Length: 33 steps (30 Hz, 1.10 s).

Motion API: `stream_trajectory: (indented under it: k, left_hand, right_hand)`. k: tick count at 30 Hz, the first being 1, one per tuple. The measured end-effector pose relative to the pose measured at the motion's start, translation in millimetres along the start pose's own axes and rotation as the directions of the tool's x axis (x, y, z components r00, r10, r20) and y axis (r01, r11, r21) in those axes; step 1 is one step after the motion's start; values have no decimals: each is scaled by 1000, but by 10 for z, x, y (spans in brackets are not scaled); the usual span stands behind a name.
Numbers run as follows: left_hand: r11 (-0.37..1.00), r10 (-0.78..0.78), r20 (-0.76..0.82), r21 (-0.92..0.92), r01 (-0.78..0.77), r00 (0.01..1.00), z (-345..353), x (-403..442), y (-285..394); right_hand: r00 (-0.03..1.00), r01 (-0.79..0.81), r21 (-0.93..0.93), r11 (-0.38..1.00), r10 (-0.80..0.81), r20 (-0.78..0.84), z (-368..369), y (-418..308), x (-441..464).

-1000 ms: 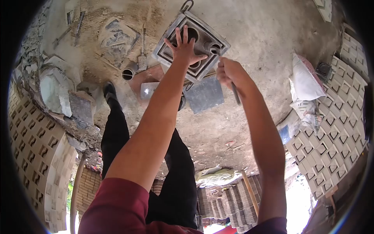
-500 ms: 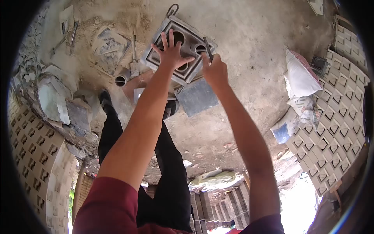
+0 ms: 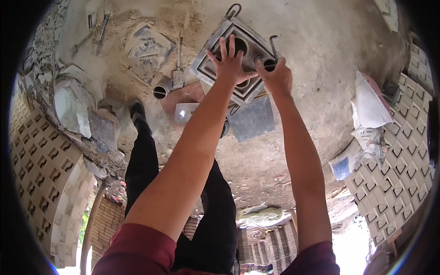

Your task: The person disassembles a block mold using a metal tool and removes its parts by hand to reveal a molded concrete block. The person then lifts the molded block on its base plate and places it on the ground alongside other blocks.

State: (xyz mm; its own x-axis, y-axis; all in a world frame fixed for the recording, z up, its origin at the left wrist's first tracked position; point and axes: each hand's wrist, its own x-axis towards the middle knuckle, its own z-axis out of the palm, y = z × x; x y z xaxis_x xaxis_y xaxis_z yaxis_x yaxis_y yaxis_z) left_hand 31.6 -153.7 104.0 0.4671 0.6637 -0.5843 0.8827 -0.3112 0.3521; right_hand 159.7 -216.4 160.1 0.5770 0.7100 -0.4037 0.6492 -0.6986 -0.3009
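Observation:
A square metal mould with round openings and loop handles lies on the floor. My left hand rests on its top with fingers spread wide, over the middle openings. At the mould's right corner, my right hand is closed round a short metal tube, whose open end shows. Beside that hand is a thin bent rod; whether the fingers also touch it, I cannot tell.
A second short tube and a trowel-like tool lie left of the mould. A grey flat plate is at its near side. Stacked patterned blocks and a white sack stand right; more blocks stand left.
My right hand has gone from holding the dark rod to gripping the tube, which appears raised at the mould's corner. My left hand stays spread on the mould. The view has shifted.

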Motion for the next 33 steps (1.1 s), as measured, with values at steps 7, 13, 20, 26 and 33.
stream_trajectory:
  k: [7, 13, 20, 26, 33]
  left_hand:
    - [999, 18, 54, 41, -20, 998, -49, 28, -12]
    - [938, 213, -318, -198, -284, 924, 157, -354, -431]
    - [507, 24, 271, -833, 222, 962, -635, -1222, -833]
    - [-301, -152, 592, -790, 533, 791, -148, -1170, -1720]
    - [467, 30, 122, -879, 94, 992, -695, -166, -2076]
  right_hand:
    - [979, 56, 210, 976, -12, -203, -819, -346, -374]
    - [933, -210, 490, 846, 323, -157, -716, -87, -957]
    - [957, -255, 755, 603, 270, 107, 614, -628, -1738]
    - [961, -273, 629, 728, 232, 149, 790, -1096, -2184]
    - [795, -361, 796, 486, 607, -10, 1061, 607, -1141]
